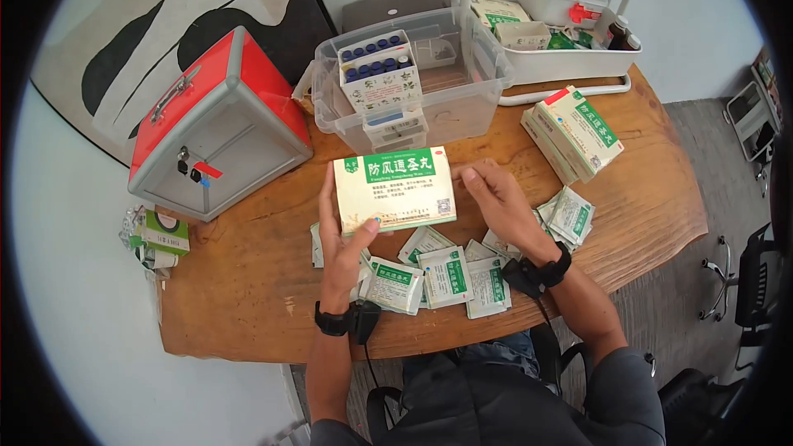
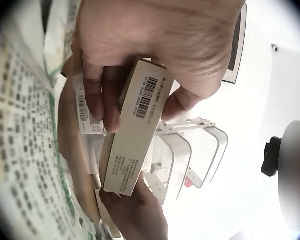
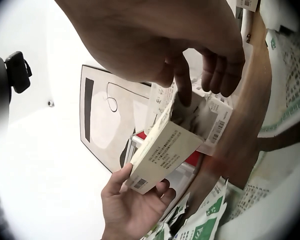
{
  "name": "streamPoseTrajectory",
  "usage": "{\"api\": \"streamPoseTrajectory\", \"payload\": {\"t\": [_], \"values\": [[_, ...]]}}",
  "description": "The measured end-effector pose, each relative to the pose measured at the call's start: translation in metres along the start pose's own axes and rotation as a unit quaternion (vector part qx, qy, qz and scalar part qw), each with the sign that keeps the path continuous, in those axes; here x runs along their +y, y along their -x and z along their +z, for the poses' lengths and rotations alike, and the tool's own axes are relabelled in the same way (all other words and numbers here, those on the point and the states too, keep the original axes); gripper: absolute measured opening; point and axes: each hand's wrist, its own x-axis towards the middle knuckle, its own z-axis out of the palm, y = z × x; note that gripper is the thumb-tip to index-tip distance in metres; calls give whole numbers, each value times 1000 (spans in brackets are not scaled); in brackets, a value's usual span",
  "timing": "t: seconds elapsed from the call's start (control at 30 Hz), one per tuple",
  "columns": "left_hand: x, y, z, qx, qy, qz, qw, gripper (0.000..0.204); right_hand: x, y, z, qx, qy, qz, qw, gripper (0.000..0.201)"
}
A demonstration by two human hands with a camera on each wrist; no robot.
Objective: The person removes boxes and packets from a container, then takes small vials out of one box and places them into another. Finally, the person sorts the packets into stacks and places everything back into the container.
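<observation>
Green-and-cream Fangfeng Tongsheng Wan carton [image 1: 395, 190]: held up over the wooden table [image 1: 239, 297], printed face toward the person; its far end, by the right hand [image 1: 502, 205], appears open in the right wrist view.
Left hand [image 1: 337, 256]: clamped on the carton's left end, thumb across the front.
Right hand: at the opposite end, fingers bent; whether they pinch it, I cannot tell.
Matching sachets [image 1: 446, 277]: scattered on the table below.
Stacked cartons [image 1: 588, 132]: to the person's right.
Clear plastic bin [image 1: 475, 120]: beyond, holding blue-capped bottles [image 1: 376, 68].
</observation>
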Motion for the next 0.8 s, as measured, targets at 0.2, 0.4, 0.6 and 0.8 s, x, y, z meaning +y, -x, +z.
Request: {"api": "streamPoseTrajectory", "payload": {"t": [0.2, 0.4, 0.6, 0.8], "values": [[-22, -3, -6, -10, -15, 97, 995, 92, 4, -3, -1, -100, -186, 74, 975, 28], [-13, 3, 3, 53, -78, 126, 988, 78, 6, -3, 3, -109, -218, 65, 968, 38], [-12, 9, 3, 72, -138, 210, 965, 73, 6, -3, 3, -136, -252, 70, 956, 44], [-15, 10, 0, 56, -134, 210, 967, 76, 7, -1, 1, -190, -277, 95, 937, 51]]}}
